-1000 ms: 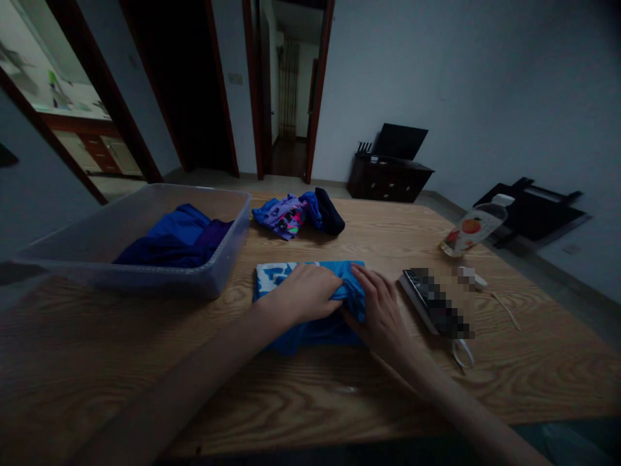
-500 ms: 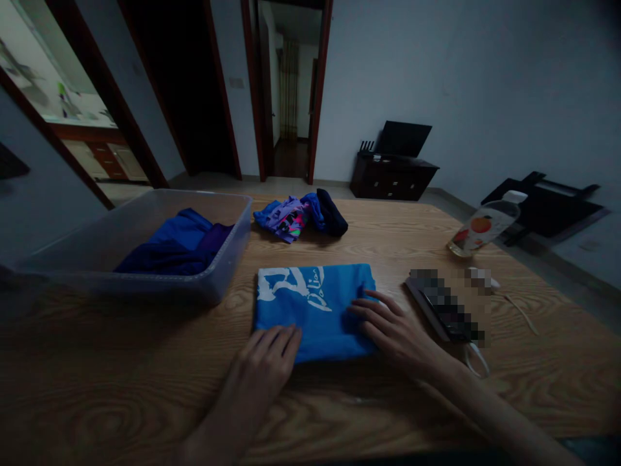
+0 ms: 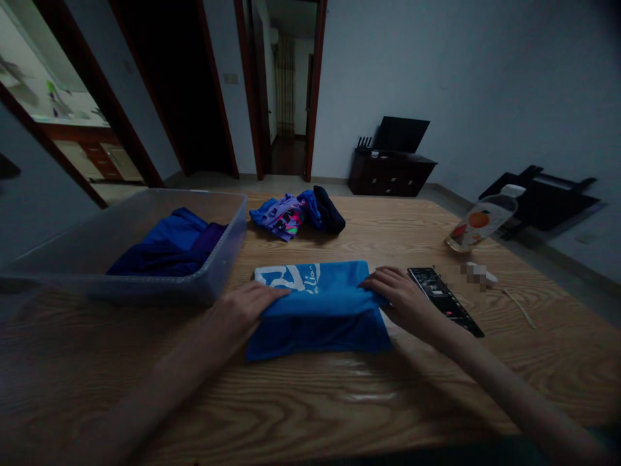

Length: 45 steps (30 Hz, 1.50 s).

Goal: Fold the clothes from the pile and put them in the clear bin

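left fingers (image 3: 268,295) and right fingers (image 3: 384,281) pinching the blue cloth (image 3: 323,303) at opposite sides, plastic bin (image 3: 206,286) over to their left!

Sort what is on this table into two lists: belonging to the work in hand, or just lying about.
Work in hand: blue printed cloth, held by left hand and right hand; perhaps clothes pile, plastic tub.
Lying about: bottle, dark-screened device, white cord.
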Tool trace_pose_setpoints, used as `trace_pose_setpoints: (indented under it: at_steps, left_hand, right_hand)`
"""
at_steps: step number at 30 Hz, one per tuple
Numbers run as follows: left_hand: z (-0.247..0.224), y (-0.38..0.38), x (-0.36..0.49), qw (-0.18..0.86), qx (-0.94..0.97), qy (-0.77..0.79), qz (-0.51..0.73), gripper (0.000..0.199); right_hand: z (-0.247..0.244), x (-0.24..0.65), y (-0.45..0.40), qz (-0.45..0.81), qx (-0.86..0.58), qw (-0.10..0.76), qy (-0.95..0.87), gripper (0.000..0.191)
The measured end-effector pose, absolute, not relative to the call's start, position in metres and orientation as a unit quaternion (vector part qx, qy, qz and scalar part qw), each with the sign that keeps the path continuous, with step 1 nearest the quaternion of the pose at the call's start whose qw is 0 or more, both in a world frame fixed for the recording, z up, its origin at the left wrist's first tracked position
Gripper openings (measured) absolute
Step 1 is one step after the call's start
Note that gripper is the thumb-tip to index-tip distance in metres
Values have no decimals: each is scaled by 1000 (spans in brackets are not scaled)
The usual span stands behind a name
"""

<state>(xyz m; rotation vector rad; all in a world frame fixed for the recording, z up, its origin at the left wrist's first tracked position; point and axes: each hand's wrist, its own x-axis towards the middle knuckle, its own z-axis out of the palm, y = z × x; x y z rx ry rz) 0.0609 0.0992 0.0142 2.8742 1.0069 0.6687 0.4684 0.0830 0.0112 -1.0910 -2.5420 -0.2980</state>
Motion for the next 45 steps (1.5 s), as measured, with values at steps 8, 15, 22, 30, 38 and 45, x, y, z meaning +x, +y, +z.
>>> trace_pose_setpoints:
  at_steps: [8,15,22,30,38,45]
  left_hand:
    - [48,110,61,-38,901,348,255,57]
    - [-56,32,46,-81,932,306,176,62]
    - [-12,47,57,102,908,385,128,50]
    - [-39,170,102,81,874,459,134,65]
    - [-33,201,90,170,878,437,98,48]
    - [16,171,85,151,893,409,111,26]
  right_hand:
    - [47,473,102,-101,-410,248,-872,43]
    - [-28,486,28,-196,-291,135,-927,41]
    - [12,469,17,12,-396,91,-914,77]
    - [20,428,106,-35,-403,118,-907,51]
    - [-11,441,158,-63,-413,123,-900,31]
    - [30,458,145,-28,-415,138,-899,17]
